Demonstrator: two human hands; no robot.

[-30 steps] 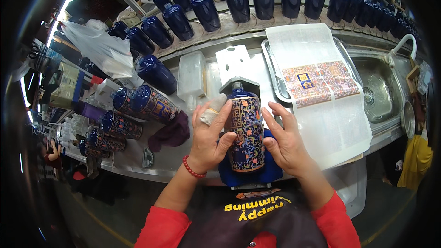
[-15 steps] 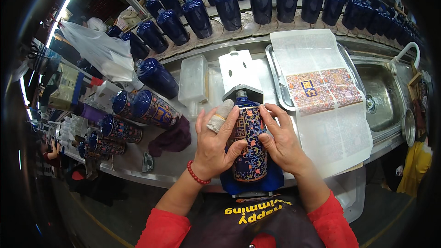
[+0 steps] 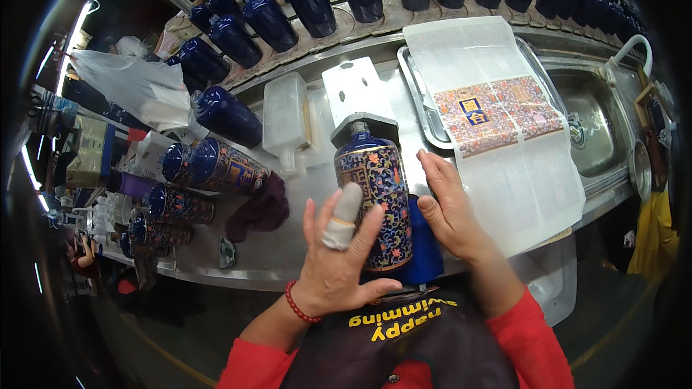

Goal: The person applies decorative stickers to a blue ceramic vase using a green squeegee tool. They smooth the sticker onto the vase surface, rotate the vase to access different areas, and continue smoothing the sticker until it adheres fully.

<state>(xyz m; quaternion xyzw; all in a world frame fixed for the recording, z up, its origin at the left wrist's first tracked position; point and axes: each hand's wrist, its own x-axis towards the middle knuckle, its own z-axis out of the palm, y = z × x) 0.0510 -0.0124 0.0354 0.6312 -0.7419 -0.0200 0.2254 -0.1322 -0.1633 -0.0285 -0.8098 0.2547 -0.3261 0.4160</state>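
A dark blue bottle (image 3: 388,194) wrapped in a colourful floral pattern lies in front of me, its neck at the notch of an angled metal stand (image 3: 360,104). Part of a blue support (image 3: 426,256) shows beneath its right side. My left hand (image 3: 335,252), fingers spread and one wearing a grey fabric cover (image 3: 347,212), is over the bottle's lower left side; whether it presses on the surface I cannot tell. Off the bottle's right side, my right hand (image 3: 453,216) is open and holds nothing. Sheets of patterned decal paper (image 3: 530,180) lie over a metal tray (image 3: 425,112) to the right.
Plain blue bottles (image 3: 311,11) line a curved conveyor (image 3: 346,47) at the back. Patterned bottles (image 3: 216,166) lie left, near a dark purple cloth (image 3: 261,209). A clear rectangular container (image 3: 285,119) stands beside the stand. At right is a sink (image 3: 598,126) with a white tap (image 3: 634,47).
Both hands have loosened from the bottle: the right moved away to the right, the left slid down and left with fingers spreading. The whole view has shifted slightly.
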